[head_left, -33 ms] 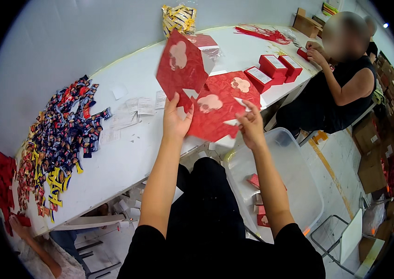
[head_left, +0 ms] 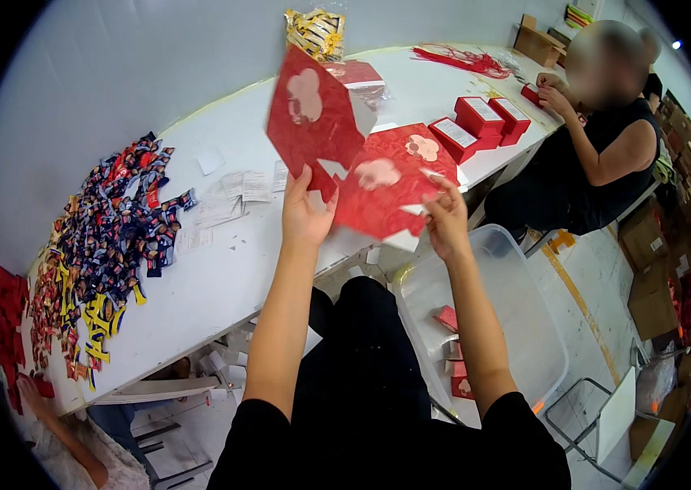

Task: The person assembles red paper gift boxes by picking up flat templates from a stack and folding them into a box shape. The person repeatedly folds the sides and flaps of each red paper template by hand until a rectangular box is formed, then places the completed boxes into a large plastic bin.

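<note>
1. A flat red card sheet [head_left: 362, 155], printed with pale flower shapes and creased into panels, was held up in the air above the near edge of the white table [head_left: 223, 269], evidently so that both faces and the folds could be reached freely.
2. The left hand [head_left: 306, 214] was closed on the lower edge of the sheet's left panel, thumb in front and fingers behind; this pinch appeared to carry the raised, tilted panel.
3. The right hand [head_left: 446, 222] was closed on the lower right part of the sheet, fingertips pressed on the red face near a white flap; the grip seemed meant to steady the other side against the left hand's pull.
4. A clear plastic bin [head_left: 525, 327] stood on the floor just beside the person's right knee, with a few small red pieces lying in it; its place within easy reach below the hands suggested a drop point.
5. Finished-looking red boxes [head_left: 480, 118] with white labels were set in a group farther along the table, near a seated co-worker [head_left: 598, 163] whose hands were busy with another small red piece.
6. A wide heap of colourful wrapped sweets [head_left: 108, 245] lay on the table's left part, well apart from the sheet, with slips of white paper [head_left: 231, 196] between the two.
</note>
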Demonstrator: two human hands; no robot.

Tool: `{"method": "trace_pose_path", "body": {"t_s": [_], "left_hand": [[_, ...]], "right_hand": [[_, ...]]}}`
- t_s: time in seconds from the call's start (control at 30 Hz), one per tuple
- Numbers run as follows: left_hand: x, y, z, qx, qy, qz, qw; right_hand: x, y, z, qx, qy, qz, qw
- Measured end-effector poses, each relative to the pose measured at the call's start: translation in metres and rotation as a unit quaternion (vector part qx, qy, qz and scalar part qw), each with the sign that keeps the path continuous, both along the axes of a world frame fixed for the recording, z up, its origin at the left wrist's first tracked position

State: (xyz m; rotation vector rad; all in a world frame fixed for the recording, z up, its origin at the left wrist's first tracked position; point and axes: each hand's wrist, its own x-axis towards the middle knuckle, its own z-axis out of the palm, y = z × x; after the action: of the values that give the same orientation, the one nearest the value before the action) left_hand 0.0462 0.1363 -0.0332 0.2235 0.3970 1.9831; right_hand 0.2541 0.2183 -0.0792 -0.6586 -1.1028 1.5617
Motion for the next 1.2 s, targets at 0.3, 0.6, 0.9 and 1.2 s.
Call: {"method": "trace_pose_path", "body": {"t_s": [0.3,0.6,0.9,1.2], "left_hand": [[0.050,-0.119,-0.020,-0.044,0.200,-0.032,0.978],[0.081,-0.211,-0.024,-0.107,0.422,-0.038,0.900],[0.084,-0.211,-0.060,-0.066,0.556,-0.024,0.829],[0.089,-0.204,-0.062,-0.090,0.462,-0.197,0.860]], "right_hand": [[0.008,0.039,0.010,0.218,-0.386,-0.252,0.860],[0.056,-0.168,0.033,0.131,-0.126,0.086,0.980],[0.052,-0.207,0.001,0.005,-0.050,0.029,0.998],[0.026,-0.208,-0.027,0.027,-0.147,0.091,0.985]]}}
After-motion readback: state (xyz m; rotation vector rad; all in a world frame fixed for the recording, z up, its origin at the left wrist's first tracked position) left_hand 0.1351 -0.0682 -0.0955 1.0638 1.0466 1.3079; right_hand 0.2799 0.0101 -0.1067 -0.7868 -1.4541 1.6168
